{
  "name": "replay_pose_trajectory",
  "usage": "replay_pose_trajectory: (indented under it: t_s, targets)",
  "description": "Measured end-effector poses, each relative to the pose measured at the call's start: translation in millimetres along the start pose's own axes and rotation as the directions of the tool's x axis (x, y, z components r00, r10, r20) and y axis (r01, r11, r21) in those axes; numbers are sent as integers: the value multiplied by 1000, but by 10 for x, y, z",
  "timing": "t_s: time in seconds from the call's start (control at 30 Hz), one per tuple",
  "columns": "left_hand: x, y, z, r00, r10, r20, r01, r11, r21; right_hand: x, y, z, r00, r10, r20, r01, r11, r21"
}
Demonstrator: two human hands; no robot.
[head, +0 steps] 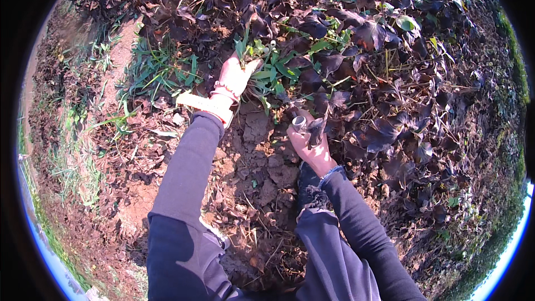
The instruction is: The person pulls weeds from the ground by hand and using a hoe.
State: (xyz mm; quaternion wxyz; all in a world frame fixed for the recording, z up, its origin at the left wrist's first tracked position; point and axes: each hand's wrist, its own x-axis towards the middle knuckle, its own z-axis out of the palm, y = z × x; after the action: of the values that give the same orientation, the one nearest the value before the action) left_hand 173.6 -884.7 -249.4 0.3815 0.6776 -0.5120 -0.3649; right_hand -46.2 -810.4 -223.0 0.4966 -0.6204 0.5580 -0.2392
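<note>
My left hand [235, 74] is closed around a clump of green leafy plants [250, 50], their stems still among the growth on the ground. A light band sits on that wrist. Nearer to me, my right hand [308, 144] grips a tool handle [299, 122] whose round, hollow end points up at me. The tool's other end is hidden under the hand and dark leaves. A withered dark leaf [316, 131] overlaps the fingers. Cracked brown soil [255, 133] lies between my hands.
Dark, wilted broad-leaved plants [376, 129] cover the ground to the right and ahead. Long-bladed green weeds [161, 67] grow left of my left hand. My dark shoe [308, 186] stands just below my right hand. Dry leaf litter [138, 146] spreads at the left.
</note>
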Motion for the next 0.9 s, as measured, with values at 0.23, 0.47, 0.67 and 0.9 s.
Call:
replay_pose_trajectory:
  t_s: [0.23, 0.47, 0.67, 0.9]
  targets:
    - [-17, 300, 275, 967, -12, 253, -160, 746, 647, -57, -154, 25, 999, 51, 3, -50, 990, -132]
    - [105, 116, 222, 988, -62, 144, -21, 858, 513, -250, -147, -64, 990, 140, 19, -140, 990, -3]
    - [175, 359, -383, 971, -218, 100, 234, 954, -188, -735, -182, -383, 989, 146, -14, -147, 981, -128]
    - [-376, -818, -1575, 956, -271, 107, 288, 935, -208, -940, -355, -489, 993, 115, 33, -113, 992, -58]
